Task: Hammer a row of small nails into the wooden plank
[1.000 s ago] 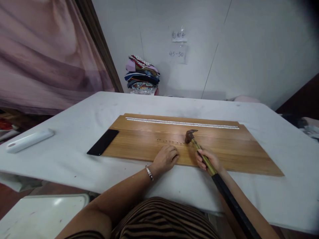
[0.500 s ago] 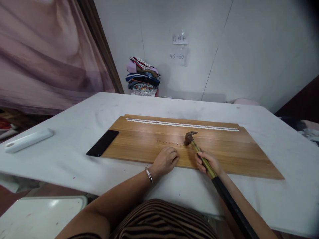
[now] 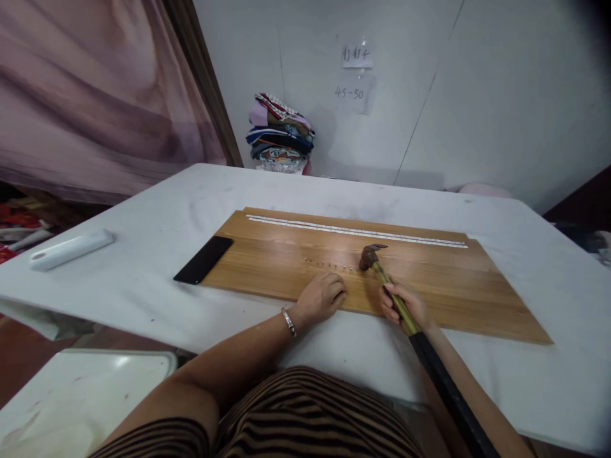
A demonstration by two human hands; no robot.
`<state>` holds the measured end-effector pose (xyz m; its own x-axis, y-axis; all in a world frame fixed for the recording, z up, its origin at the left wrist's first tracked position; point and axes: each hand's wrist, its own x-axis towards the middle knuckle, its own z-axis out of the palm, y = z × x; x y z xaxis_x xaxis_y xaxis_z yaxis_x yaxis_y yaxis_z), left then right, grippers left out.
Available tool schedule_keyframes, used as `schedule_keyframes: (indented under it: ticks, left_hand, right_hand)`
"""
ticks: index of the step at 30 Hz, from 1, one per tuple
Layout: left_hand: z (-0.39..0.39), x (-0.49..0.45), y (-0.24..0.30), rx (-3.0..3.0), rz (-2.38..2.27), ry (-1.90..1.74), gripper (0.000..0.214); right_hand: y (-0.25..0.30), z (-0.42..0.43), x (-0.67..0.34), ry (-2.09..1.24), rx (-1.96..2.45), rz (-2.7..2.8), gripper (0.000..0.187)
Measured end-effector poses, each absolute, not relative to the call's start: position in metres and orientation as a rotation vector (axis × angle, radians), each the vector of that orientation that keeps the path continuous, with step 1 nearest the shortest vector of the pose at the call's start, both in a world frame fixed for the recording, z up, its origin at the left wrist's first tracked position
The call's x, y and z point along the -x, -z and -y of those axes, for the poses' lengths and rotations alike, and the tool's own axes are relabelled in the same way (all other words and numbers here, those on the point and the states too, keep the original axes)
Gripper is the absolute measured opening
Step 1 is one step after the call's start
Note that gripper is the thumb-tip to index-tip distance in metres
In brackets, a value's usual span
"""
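A wooden board [image 3: 429,280] lies on the table with a row of several small nails [image 3: 329,264] in its middle. My right hand [image 3: 403,305] is closed around the handle of a claw hammer [image 3: 396,296], below its head. The hammer head is at the right end of the nail row, claw pointing away to the right. Whether it touches a nail cannot be made out. My left hand [image 3: 321,298] rests on the board's near edge, just below the nails, its fingers curled in. What those fingers hold, if anything, is hidden.
Two white measuring strips [image 3: 358,231] run along the board's far side. A black flat object [image 3: 204,259] covers its left end. A white handle-like object [image 3: 71,249] lies on the white table [image 3: 157,210]. Folded cloths [image 3: 281,137] are stacked by the wall; a white stool [image 3: 95,394] stands lower left.
The camera view has tilted, so the whole scene sits slightly higher and further right. Both hands and the hammer keep nearly the same places relative to the board.
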<state>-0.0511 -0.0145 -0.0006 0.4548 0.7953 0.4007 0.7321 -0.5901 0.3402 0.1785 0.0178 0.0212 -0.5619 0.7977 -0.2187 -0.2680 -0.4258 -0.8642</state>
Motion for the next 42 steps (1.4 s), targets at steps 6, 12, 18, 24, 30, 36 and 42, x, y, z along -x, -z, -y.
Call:
schedule_keyframes:
  ticks: [6, 12, 18, 24, 30, 36, 42]
  left_hand:
    - [0.0144, 0.0503, 0.0001, -2.591, -1.380, -0.799, 0.020]
    - [0.0150, 0.0496, -0.0019, -2.574, -1.379, -0.795, 0.020]
    - [0.0145, 0.0501, -0.0007, -2.575, -1.383, -0.795, 0.018]
    - [0.0141, 0.0497, -0.0008, -2.574, -1.372, -0.818, 0.018]
    - [0.0148, 0.0496, -0.0032, -2.571, -1.370, -0.823, 0.017]
    - [0.0151, 0.0496, -0.0040, -2.561, -1.375, -0.814, 0.018]
    - [0.0151, 0.0499, -0.0038, -2.544, -1.376, -0.795, 0.020]
  right_hand:
    - [-0.0246, -0.0159, -0.1783, -2.012, 0.830, 1.118, 0.031]
    - [-0.0233, -0.0174, -0.1786, -2.024, 0.828, 1.110, 0.027]
    - [-0.0225, -0.0191, -0.1787, -2.020, 0.815, 1.144, 0.026]
    - [-0.0262, -0.0170, -0.1791, -1.993, 0.814, 1.149, 0.026]
    - [-0.0245, -0.0174, -0.1795, -2.015, 0.846, 1.155, 0.025]
    - [-0.0239, -0.0167, -0.1792, -1.998, 0.838, 1.130, 0.026]
    - [-0.0252, -0.0169, -0.1792, -1.987, 0.841, 1.118, 0.027]
